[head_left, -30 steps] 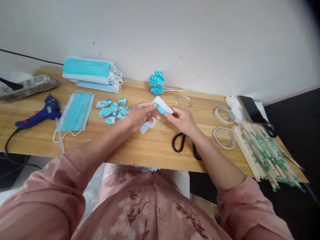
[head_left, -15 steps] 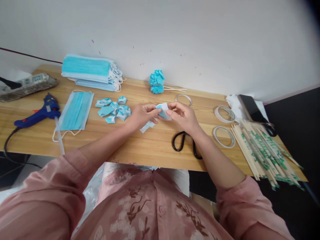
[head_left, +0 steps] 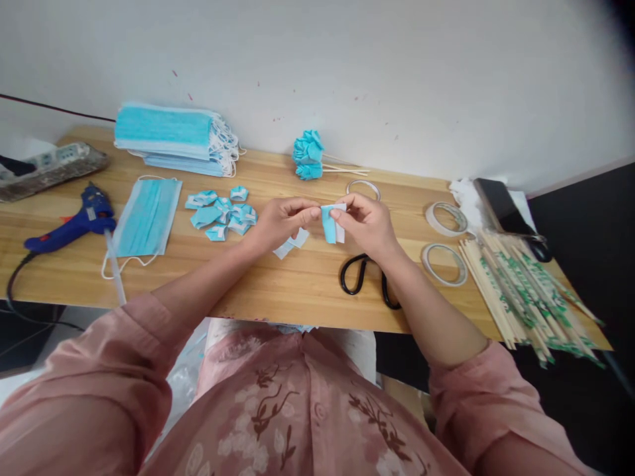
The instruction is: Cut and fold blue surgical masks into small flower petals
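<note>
Between my hands is a small piece of mask fabric (head_left: 328,227), blue on one side and white on the other, partly folded over. My right hand (head_left: 370,226) pinches it between thumb and fingers at its right side. The fingertips of my left hand (head_left: 282,225) are closed at its upper left corner. Below my left fingers, cut white and pale blue fabric strips (head_left: 291,244) lie on the table. Black-handled scissors (head_left: 353,274) rest beneath my right wrist, their blades hidden. Several folded blue pieces (head_left: 223,210) are grouped left of my left hand.
On the wooden table (head_left: 278,301), a mask stack (head_left: 163,132), single mask (head_left: 149,215) and blue glue gun (head_left: 89,221) are left. Blue fabric flowers (head_left: 308,152) on sticks lie behind. Tape rolls (head_left: 445,264), wrapped sticks (head_left: 520,291) and a phone (head_left: 501,205) are right.
The fabric piece has turned more upright, with its blue face now folded over on the left side. My left thumb has drawn back from its face to its corner.
</note>
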{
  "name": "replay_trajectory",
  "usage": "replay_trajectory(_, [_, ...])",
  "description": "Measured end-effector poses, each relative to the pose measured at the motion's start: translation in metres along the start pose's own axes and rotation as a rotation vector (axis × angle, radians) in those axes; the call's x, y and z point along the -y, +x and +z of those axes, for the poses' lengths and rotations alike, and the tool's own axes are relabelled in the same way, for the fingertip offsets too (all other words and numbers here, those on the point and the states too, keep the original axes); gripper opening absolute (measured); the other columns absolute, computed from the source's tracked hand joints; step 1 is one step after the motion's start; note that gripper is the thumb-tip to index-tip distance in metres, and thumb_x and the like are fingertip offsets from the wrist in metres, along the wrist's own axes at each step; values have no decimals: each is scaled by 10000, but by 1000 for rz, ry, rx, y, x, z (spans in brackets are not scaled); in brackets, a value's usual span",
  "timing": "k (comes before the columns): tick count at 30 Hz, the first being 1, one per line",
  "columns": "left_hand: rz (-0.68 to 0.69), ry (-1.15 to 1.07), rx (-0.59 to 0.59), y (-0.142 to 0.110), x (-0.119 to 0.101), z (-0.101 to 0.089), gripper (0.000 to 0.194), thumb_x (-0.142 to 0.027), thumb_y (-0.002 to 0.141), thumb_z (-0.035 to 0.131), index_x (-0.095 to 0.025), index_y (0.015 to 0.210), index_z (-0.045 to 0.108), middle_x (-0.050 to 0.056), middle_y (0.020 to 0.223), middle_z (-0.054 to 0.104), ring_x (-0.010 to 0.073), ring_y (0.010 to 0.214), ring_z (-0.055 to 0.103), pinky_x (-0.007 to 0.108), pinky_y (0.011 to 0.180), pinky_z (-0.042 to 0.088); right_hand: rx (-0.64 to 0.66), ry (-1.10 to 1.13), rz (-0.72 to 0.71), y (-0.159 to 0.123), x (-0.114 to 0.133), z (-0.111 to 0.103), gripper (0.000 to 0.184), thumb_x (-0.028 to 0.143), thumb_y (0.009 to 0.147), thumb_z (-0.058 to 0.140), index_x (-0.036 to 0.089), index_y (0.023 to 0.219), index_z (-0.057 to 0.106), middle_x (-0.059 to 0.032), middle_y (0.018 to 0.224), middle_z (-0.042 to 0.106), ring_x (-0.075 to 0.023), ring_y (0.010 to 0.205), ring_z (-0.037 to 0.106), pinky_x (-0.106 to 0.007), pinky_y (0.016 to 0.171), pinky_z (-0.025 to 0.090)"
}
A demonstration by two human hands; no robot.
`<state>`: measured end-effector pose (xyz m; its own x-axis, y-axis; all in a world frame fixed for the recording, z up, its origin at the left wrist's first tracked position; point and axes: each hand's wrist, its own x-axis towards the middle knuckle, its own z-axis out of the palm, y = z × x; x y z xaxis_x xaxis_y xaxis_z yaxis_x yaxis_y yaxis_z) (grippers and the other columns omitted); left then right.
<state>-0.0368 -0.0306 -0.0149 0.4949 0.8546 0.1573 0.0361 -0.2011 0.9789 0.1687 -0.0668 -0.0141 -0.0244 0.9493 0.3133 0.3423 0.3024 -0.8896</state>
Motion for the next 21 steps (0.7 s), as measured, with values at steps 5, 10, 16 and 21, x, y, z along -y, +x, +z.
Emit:
replay_trajectory(5, [-93,-91,99,0,-2,2,311,-448,740,831,-160,776,719,-4,683,656,76,507,511,218,487,388,41,-9,27,-1,-1,2,284,488,822,763,222,805,665,15,705,647,-138,621,564,-288,580,452])
replay_trajectory(10, [-86,-123,-59,-1,-1,5,257,-372,775,792,-162,694,669,-24,597,604,63,484,479,210,483,376,119,78,52,0,-7,4,370,554,857,728,233,1038,693,-10,849,700,-168,744,640,-306,658,513])
replay_trajectory(16, [-121,-235,-153,1,-1,4,236,-291,772,810,-158,664,648,-30,608,631,49,464,481,209,493,410,170,28,81,1,-16,7,567,440,790,786,228,1295,640,-69,1145,763,-245,1017,711,-389,873,566])
replay_trajectory(21, [-221,-459,-118,2,4,6,266,-314,774,851,-146,731,649,16,752,721,89,615,632,235,618,535,158,29,105,1,-18,8,510,352,793,721,215,1278,648,-52,1047,777,-227,947,712,-389,855,566])
